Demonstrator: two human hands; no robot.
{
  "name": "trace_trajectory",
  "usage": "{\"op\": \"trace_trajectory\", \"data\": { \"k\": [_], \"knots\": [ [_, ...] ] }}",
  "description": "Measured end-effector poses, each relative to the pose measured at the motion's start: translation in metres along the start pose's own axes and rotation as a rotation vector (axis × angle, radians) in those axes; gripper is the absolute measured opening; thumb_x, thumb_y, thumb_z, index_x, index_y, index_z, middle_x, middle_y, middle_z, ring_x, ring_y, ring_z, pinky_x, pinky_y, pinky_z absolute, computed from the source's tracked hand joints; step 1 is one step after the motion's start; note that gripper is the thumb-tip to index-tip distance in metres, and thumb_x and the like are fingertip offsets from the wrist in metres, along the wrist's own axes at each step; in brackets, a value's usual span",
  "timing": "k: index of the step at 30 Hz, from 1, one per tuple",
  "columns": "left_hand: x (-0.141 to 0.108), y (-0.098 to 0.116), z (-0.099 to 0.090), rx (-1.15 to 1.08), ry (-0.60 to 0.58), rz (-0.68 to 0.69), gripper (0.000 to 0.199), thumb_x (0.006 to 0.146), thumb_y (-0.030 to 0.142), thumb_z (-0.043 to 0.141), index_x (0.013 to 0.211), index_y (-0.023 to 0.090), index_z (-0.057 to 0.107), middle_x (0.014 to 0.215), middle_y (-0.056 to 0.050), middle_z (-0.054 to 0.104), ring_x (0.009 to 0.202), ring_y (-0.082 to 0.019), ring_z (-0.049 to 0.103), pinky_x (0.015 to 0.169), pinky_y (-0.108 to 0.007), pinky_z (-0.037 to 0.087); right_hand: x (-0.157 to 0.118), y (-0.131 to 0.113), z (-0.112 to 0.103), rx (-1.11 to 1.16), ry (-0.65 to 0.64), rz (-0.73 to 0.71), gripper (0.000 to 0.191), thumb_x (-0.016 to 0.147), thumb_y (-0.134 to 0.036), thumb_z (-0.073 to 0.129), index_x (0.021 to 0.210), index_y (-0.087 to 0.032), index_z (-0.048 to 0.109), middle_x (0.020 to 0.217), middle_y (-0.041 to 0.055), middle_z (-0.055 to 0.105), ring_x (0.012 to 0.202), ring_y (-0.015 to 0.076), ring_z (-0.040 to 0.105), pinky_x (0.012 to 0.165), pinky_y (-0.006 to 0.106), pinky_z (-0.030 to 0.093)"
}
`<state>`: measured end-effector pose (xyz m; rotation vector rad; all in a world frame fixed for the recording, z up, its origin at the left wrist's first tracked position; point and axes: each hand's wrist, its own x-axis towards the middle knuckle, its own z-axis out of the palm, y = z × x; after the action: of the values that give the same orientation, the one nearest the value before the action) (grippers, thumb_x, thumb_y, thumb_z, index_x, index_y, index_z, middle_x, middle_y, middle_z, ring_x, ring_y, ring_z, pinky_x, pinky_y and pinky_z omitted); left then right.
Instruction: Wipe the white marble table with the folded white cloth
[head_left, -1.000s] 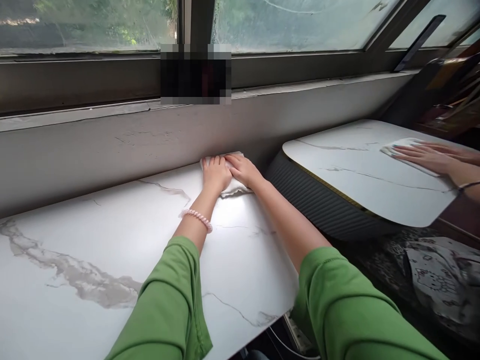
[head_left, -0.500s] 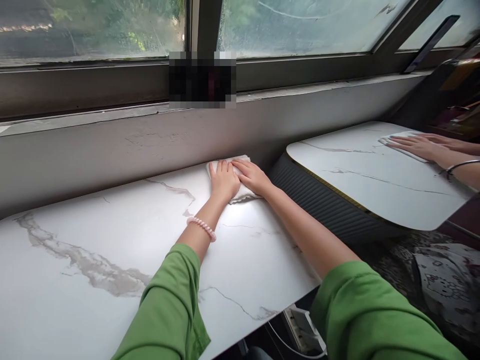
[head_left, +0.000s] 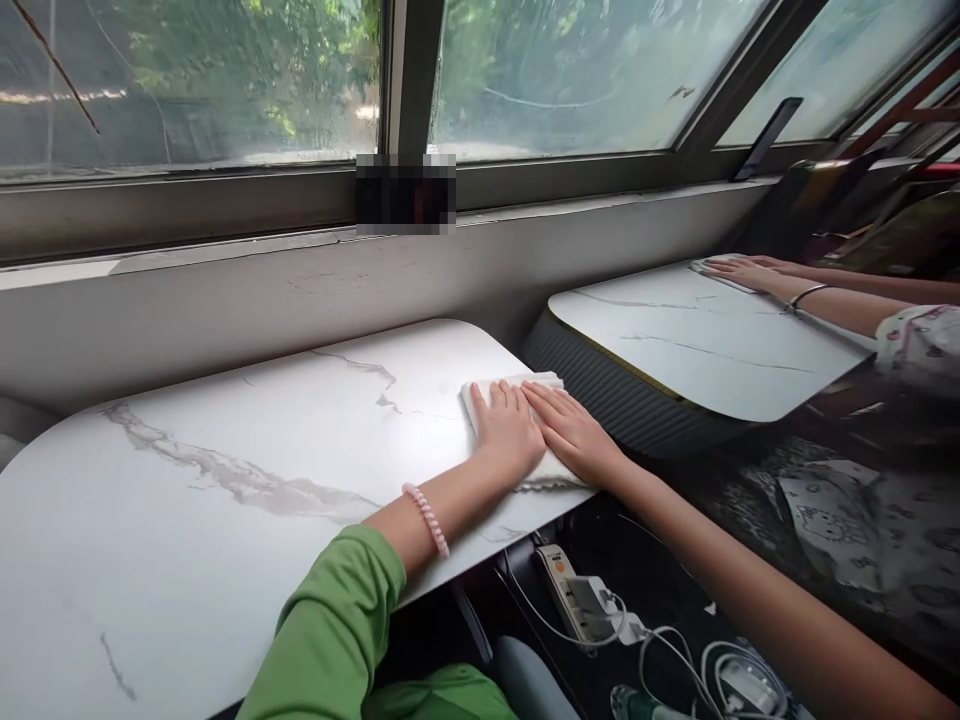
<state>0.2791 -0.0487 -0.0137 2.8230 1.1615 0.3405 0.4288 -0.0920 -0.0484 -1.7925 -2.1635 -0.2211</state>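
A folded white cloth (head_left: 559,474) lies at the right end of a white marble-patterned table (head_left: 225,570). My left hand (head_left: 508,432) presses flat on the cloth, its fingers stretched toward the window side. A pink beaded bracelet (head_left: 426,520) circles that wrist. Beside it, my right hand (head_left: 574,430) also lies flat on the cloth with fingers extended, its fingertips close to the left hand's. Both hands are open and cover much of the cloth.
A second marble-patterned table (head_left: 720,350) stands to the right, where another person's hands (head_left: 739,272) rest on a cloth. Below my table's edge are a power strip (head_left: 562,590) and coiled white cables (head_left: 739,680). A low wall (head_left: 225,310) runs under the windows.
My hands and the cloth have moved from the table's wall-side edge toward the near right edge. The view has shifted, and the other person's hands have moved toward their table's far edge.
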Motion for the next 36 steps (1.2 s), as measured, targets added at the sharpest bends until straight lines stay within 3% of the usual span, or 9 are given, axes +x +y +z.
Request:
{"op": "trace_trajectory", "data": {
  "k": [5,9,12,16,21,27,32,36],
  "knots": [
    [-0.034,0.011,-0.011,0.076,-0.040,0.046,0.054,0.094,0.028,0.032,0.140,0.001,0.038,0.144,-0.020,0.041,0.135,-0.032,0.034,0.115,-0.052,0.015,-0.027,-0.025,-0.010,0.009,0.010,-0.076,0.058,0.094,-0.028,0.026,0.151,-0.024,0.019,0.148,0.0078,0.040,0.136,0.0226,0.035,0.111,0.049,0.032],
    [-0.042,-0.002,-0.016,0.054,-0.045,0.069,0.052,0.094,0.027,0.033,0.139,0.002,0.040,0.142,-0.019,0.045,0.133,-0.029,0.037,0.112,-0.050,0.022,-0.021,-0.037,-0.010,0.002,-0.005,-0.086,0.059,0.093,-0.026,0.027,0.151,-0.025,0.017,0.148,0.0071,0.040,0.136,0.0223,0.035,0.110,0.049,0.034],
    [-0.042,-0.019,-0.018,0.045,-0.028,0.065,0.052,0.094,0.026,0.033,0.139,0.000,0.040,0.142,-0.020,0.045,0.133,-0.029,0.037,0.113,-0.047,0.020,-0.005,-0.045,-0.005,-0.010,-0.024,-0.098,0.059,0.091,-0.026,0.028,0.150,-0.021,0.020,0.147,0.0100,0.041,0.136,0.0231,0.035,0.109,0.049,0.034],
    [-0.036,-0.051,-0.024,0.021,-0.026,0.001,0.052,0.093,0.024,0.033,0.139,-0.001,0.038,0.144,-0.020,0.041,0.136,-0.028,0.033,0.115,-0.042,0.017,0.032,-0.059,0.009,0.003,-0.030,-0.099,0.057,0.089,-0.024,0.029,0.147,-0.018,0.031,0.145,0.0113,0.044,0.135,0.0237,0.037,0.109,0.049,0.033],
    [-0.011,-0.105,-0.031,-0.086,-0.064,-0.232,0.050,0.092,0.022,0.031,0.139,0.006,0.039,0.147,-0.015,0.039,0.139,-0.027,0.029,0.115,-0.043,0.018,0.100,-0.081,0.034,0.110,0.007,-0.032,0.053,0.089,-0.022,0.027,0.139,-0.020,0.044,0.142,0.0085,0.049,0.131,0.0244,0.042,0.107,0.048,0.035],
    [0.021,-0.166,-0.019,-0.015,0.072,-0.260,0.048,0.096,0.022,0.024,0.139,0.008,0.039,0.148,-0.012,0.039,0.139,-0.022,0.029,0.117,-0.040,0.014,0.174,-0.091,0.060,0.171,0.014,-0.007,0.050,0.087,-0.022,0.029,0.133,-0.016,0.049,0.140,0.0106,0.050,0.130,0.0249,0.043,0.108,0.047,0.032],
    [0.047,-0.195,-0.016,0.028,0.168,-0.291,0.042,0.095,0.020,0.026,0.129,0.010,0.049,0.136,-0.011,0.052,0.128,-0.021,0.041,0.115,-0.037,0.017,0.219,-0.086,0.072,0.172,0.006,-0.024,0.048,0.086,-0.020,0.031,0.129,-0.011,0.050,0.138,0.0131,0.051,0.129,0.0243,0.043,0.108,0.043,0.030],
    [0.060,-0.205,-0.015,0.053,0.208,-0.321,0.037,0.095,0.020,0.029,0.122,0.012,0.053,0.127,-0.011,0.057,0.122,-0.021,0.045,0.114,-0.037,0.019,0.238,-0.080,0.078,0.209,0.018,-0.049,0.045,0.086,-0.021,0.033,0.126,-0.014,0.052,0.134,0.0113,0.054,0.124,0.0241,0.047,0.105,0.041,0.034]
  ]
}}
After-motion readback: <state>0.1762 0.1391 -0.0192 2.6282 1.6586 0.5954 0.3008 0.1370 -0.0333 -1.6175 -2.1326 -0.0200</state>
